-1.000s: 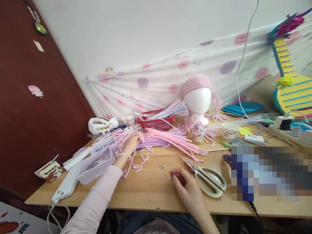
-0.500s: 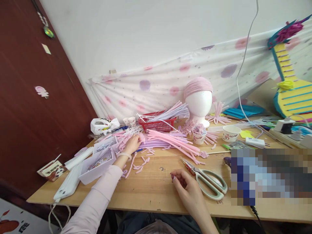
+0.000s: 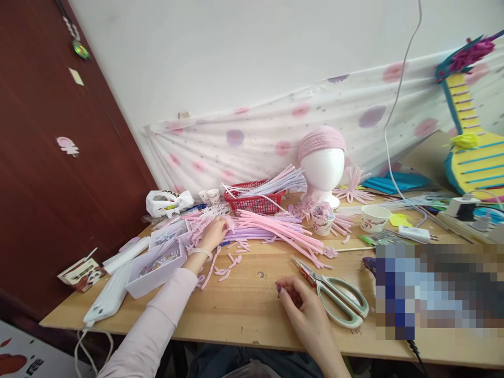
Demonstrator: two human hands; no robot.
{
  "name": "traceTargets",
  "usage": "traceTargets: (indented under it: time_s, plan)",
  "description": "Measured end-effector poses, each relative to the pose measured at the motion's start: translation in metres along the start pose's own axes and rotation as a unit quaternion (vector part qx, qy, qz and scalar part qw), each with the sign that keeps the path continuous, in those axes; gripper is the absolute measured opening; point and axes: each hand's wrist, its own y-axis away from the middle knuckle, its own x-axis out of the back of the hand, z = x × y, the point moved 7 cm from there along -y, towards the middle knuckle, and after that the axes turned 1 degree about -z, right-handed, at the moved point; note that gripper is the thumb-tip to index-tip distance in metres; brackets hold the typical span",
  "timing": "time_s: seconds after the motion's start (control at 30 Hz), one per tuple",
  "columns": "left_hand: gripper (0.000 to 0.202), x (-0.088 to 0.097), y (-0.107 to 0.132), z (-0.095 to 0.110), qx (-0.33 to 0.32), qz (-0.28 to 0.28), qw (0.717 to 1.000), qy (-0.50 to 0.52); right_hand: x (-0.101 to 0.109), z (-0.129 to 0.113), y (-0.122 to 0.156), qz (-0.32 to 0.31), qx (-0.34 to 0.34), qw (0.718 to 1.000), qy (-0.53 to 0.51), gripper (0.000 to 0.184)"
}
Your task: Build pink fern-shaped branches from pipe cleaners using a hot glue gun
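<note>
My left hand (image 3: 213,234) reaches into a heap of short, fluffy pink pipe cleaner pieces (image 3: 199,229) at the left middle of the table. Its fingers are bent, and whatever they hold is hidden among the pieces. Just right of it lie long pink pipe cleaners (image 3: 275,226) across purple ones (image 3: 252,231). Low over the front of the table, my right hand (image 3: 305,310) has curled fingers, with thumb and index tips together; anything between them is too small to make out. Beside it rest scissors (image 3: 340,295) with pale green handles.
Behind stand a red basket (image 3: 255,202) of pipe cleaners and a white foam head (image 3: 323,170) with a pink wrapped top. Paper cups (image 3: 323,227) are near it. Left are a white box (image 3: 157,270) and a power strip (image 3: 108,296). A blurred patch covers the right front.
Both hands stay almost where they were. The whole view has shifted very slightly.
</note>
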Motion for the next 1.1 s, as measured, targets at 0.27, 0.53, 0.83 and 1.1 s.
traceTargets:
  time_s: [0.27,0.53,0.83,1.1]
  plan:
    - [0.026,0.049,0.010,-0.001,0.024,0.027,0.999,0.004,0.002,0.000,-0.001,0.008,0.005,1.000,-0.002,0.024]
    - [0.023,0.091,0.060,-0.026,0.132,0.050,0.989,0.037,0.005,-0.002,-0.001,0.017,-0.002,1.000,0.019,0.027]
    - [0.010,0.005,0.103,-0.023,0.166,-0.077,0.981,0.066,0.004,0.007,-0.001,0.007,-0.029,0.998,0.063,0.031]
    - [0.017,0.029,0.101,-0.024,0.172,-0.030,0.971,0.161,0.006,-0.001,-0.003,0.028,-0.035,0.998,0.035,0.033]
